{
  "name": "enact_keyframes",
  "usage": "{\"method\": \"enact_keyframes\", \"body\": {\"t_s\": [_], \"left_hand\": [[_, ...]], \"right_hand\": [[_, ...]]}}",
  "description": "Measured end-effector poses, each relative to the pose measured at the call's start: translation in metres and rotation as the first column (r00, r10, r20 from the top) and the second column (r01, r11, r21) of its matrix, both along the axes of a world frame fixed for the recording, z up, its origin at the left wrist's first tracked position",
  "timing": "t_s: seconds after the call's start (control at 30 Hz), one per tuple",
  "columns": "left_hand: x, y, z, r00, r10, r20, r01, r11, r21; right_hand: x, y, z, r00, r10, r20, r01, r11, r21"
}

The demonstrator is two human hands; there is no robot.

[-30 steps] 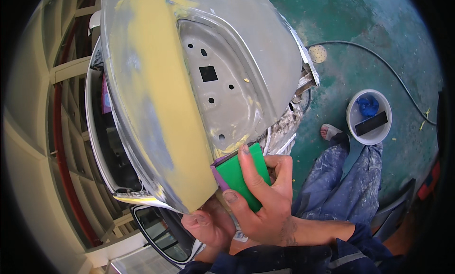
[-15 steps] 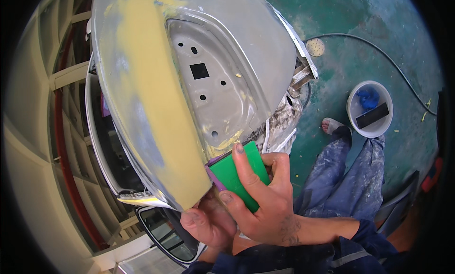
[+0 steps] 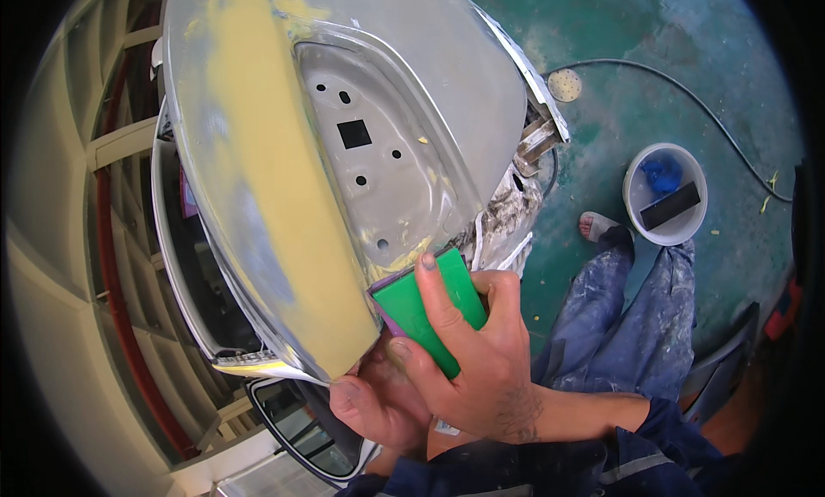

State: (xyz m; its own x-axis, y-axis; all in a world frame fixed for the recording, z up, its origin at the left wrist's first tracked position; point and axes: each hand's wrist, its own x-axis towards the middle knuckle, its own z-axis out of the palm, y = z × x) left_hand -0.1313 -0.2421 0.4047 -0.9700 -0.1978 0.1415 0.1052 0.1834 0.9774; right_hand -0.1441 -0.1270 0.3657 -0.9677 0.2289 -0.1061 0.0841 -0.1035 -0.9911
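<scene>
A green sanding block (image 3: pixel 434 308) with purple abrasive paper under it is in my right hand (image 3: pixel 481 359), fingers laid over its top and side. The block rests against the near end of a car body panel (image 3: pixel 271 205), grey with a broad strip of yellow filler. At the panel's lower corner my left hand (image 3: pixel 378 402) is closed, thumb by the edge. Its other fingers are partly hidden behind the panel and my right hand. Beside the filler strip lies a recessed bay (image 3: pixel 387 136) with several holes and a small yellow crumb.
A white bucket (image 3: pixel 634 196) holding a blue cloth (image 3: pixel 662 176) and a black block (image 3: pixel 670 207) stands at right by my legs (image 3: pixel 601 325). A black hose (image 3: pixel 679 85) curves across the green floor near a round perforated disc (image 3: pixel 565 85). Torn metal (image 3: pixel 507 222) edges the panel.
My right hand and the green sanding block have shifted slightly up and left along the panel's near end. My left hand stays at the panel corner. The view has moved a little.
</scene>
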Motion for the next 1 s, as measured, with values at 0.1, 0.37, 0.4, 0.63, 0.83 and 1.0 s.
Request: {"method": "enact_keyframes", "body": {"t_s": [0.1, 0.37, 0.4, 0.63, 0.83, 1.0], "left_hand": [[0.001, 0.005, -0.001, 0.998, 0.059, 0.031, -0.056, 0.995, -0.080], [0.004, 0.000, -0.002, 0.992, 0.123, 0.033, -0.121, 0.991, -0.065], [0.004, 0.000, -0.003, 0.992, 0.124, 0.028, -0.121, 0.989, -0.084], [0.003, -0.005, -0.013, 0.985, 0.170, 0.010, -0.162, 0.954, -0.250], [0.002, -0.001, -0.031, 0.977, 0.191, -0.095, -0.212, 0.912, -0.352], [0.019, -0.006, -0.024, 0.983, 0.175, -0.058, -0.176, 0.799, -0.575]], "right_hand": [[-0.004, 0.007, 0.001, 1.000, 0.010, -0.016, -0.008, 0.998, 0.070], [-0.018, 0.021, -0.002, 0.997, 0.082, -0.015, -0.081, 0.994, 0.076], [-0.027, 0.024, -0.006, 0.997, 0.076, -0.027, -0.073, 0.992, 0.104], [-0.024, 0.042, -0.019, 0.983, 0.168, -0.069, -0.162, 0.983, 0.082], [-0.067, 0.050, -0.029, 0.994, 0.111, -0.018, -0.111, 0.993, 0.027], [-0.024, 0.079, -0.039, 0.984, 0.178, 0.031, -0.170, 0.970, -0.173]]}}
